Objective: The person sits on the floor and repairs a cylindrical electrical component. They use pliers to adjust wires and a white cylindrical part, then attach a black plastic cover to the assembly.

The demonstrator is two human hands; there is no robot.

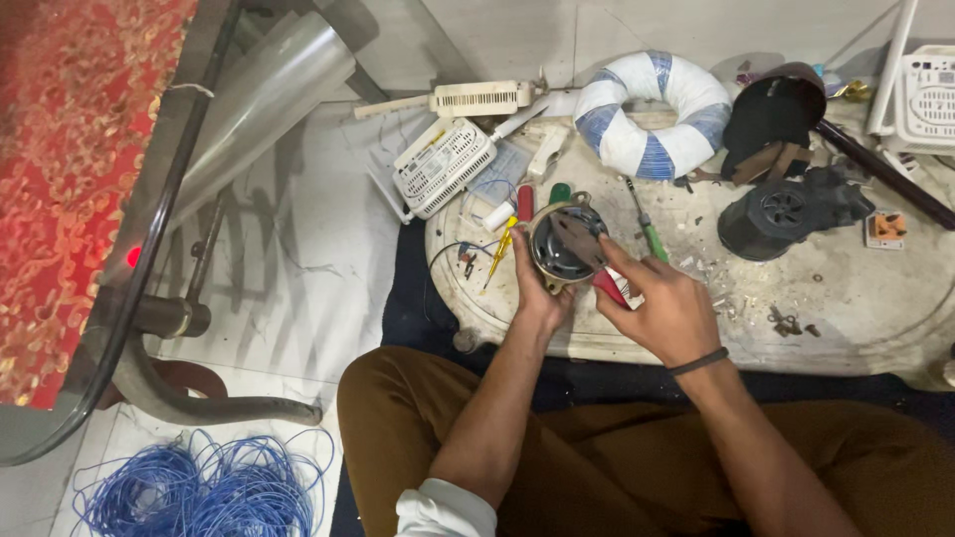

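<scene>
Gripping small round motor (567, 242) by its near-left rim w/ left hand (535, 288), right hand (665, 310) closed on red-handled screwdriver (609, 285), shaft slanting far-left onto motor face, above dirty white worktop (846, 308).

Pretty plain getup: brown trousers (617, 467), a white sleeve (445, 509) rolled up on the left arm, and a thin dark band (698, 362) round the right wrist. Bare hands, no gloves.

There are two round dark motors (567, 242) (781, 219), three white routers (443, 164) (482, 98) (925, 97), one striped ring (652, 114) and one blue wire coil (199, 487).
</scene>
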